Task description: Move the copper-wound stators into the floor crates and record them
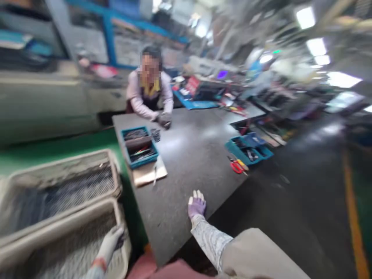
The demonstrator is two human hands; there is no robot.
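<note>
Dark bench (194,155) in front of you, lots of blur past it. Your right hand (197,205) is spread flat on it by the right edge, seemingly holding nothing. Your left hand (112,239) is over the end of the near crate (118,209), off the bench's left edge; can't tell if it's gripping. Pliers (236,167) lie farther up the right edge. Crate's got grey stuff (72,248) inside; how much is done or left, can't say.

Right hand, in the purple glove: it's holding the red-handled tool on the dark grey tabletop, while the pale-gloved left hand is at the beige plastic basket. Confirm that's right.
One correction: the head view shows the right hand on the tabletop without the red-handled tool, which lies apart, farther ahead. The rest stands.
</note>
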